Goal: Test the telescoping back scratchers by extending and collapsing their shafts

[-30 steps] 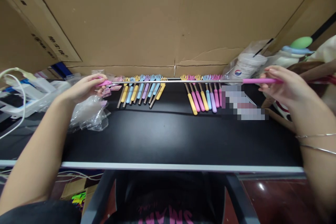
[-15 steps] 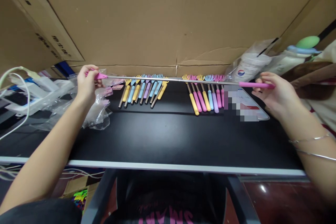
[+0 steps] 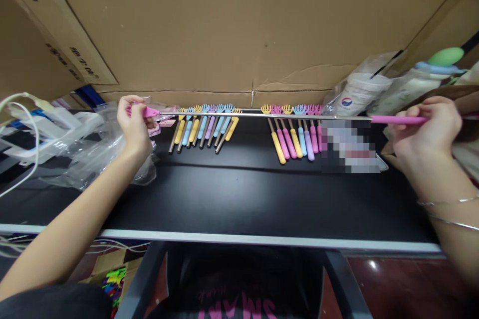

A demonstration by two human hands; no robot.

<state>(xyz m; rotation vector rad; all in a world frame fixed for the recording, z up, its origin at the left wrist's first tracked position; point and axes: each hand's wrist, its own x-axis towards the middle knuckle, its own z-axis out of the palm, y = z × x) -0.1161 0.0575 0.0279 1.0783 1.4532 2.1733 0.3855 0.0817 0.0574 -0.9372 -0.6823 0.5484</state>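
I hold a long telescopic rod (image 3: 262,115) with pink ends stretched out level above a black table (image 3: 239,194). My left hand (image 3: 132,122) is closed on its pink head at the left. My right hand (image 3: 430,132) pinches the pink handle at the right. Behind the rod lie two rows of collapsed rods of the same kind with yellow, blue, pink and purple handles, one group (image 3: 204,127) left of centre and another (image 3: 294,132) right of centre.
Clear plastic bags (image 3: 93,152) lie at the table's left, with white cables (image 3: 22,124) beyond. A blurred flat item (image 3: 350,147) rests at the right. Bagged bottles (image 3: 359,92) stand at the back right. Cardboard walls (image 3: 224,25) close off the back.
Both hands have shifted to the right with the rod, and the right hand has moved further out, so the rod looks longer than half a second ago.
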